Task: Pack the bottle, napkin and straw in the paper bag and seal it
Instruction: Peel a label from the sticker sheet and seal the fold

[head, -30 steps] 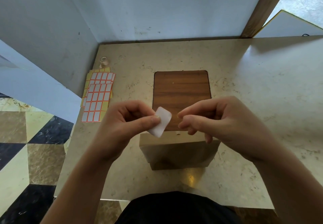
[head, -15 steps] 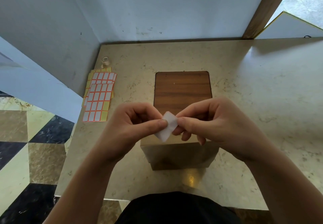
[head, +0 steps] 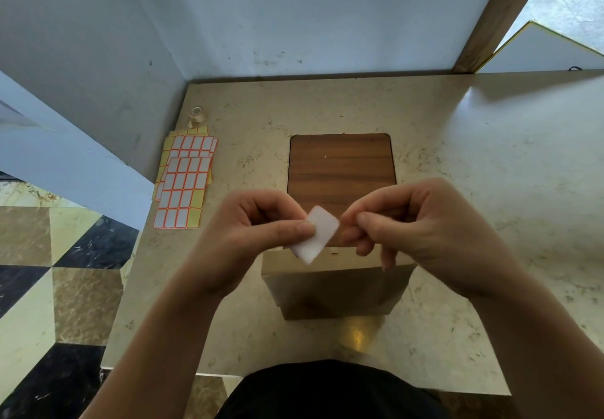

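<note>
Both hands are raised over a brown paper bag (head: 336, 287) that stands on a glossy beige marble-patterned table (head: 490, 173), its top folded flat into a straight crease; the bottle, napkin and straw cannot be seen. The left hand (head: 251, 232) pinches a small white rectangular sticker (head: 318, 237) with rounded corners between thumb and forefinger, the other fingers curled into the palm; the sticker is smooth and matte, tilted on a diagonal above the bag's folded edge. The right hand (head: 421, 225) has its fingers curled with thumb and forefinger tips brought together right at the sticker's upper right edge; whether they actually grip it or only touch it cannot be told. Behind the bag, set flush into the tabletop, lies a dark wood-grain rectangular panel (head: 341, 165) with rounded far corners. At the table's left side is a loose stack of label sheets (head: 184, 178), yellow backing paper carrying rows of white rectangles outlined in orange-red, and just beyond them a small pale roll of tape (head: 196, 113) near the corner of the plain white walls. The floor (head: 49, 271) to the left is polished stone in black, tan and cream diamond shapes.
</note>
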